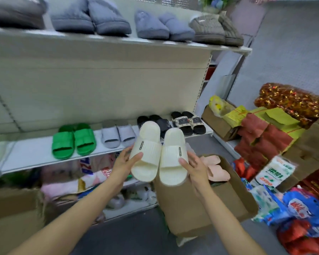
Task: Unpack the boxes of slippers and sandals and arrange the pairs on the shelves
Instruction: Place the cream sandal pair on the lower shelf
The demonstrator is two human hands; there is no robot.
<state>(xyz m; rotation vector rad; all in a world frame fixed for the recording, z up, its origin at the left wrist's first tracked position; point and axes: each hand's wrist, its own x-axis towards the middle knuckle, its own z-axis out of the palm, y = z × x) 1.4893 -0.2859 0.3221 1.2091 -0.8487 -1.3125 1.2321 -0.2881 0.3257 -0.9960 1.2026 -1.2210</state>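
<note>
1. Our left hand (126,161) grips one cream slide (147,151) from its outer side, thumb curled over the strap edge, fingers hidden beneath.
2. Our right hand (195,167) grips the second cream slide (173,157) likewise, thumb on the strap, the rest of the fingers under the sole.
3. The two slides sit side by side between the hands, just touching at the straps, toes pointing away from us. Each strap carries a small black label.
4. Directly below and right of the right hand: an open cardboard box (188,205) with pink slippers (215,168) inside.
5. Beyond the left hand, on the middle shelf (35,155): green slides (73,141), then grey slides (118,136) just past the fingertips.
6. Behind the held pair: black slides (160,122), partly hidden, and patterned sandals (189,122) further right.
7. Upper shelf (118,43), well above both hands: rows of grey fabric slippers (107,19).
</note>
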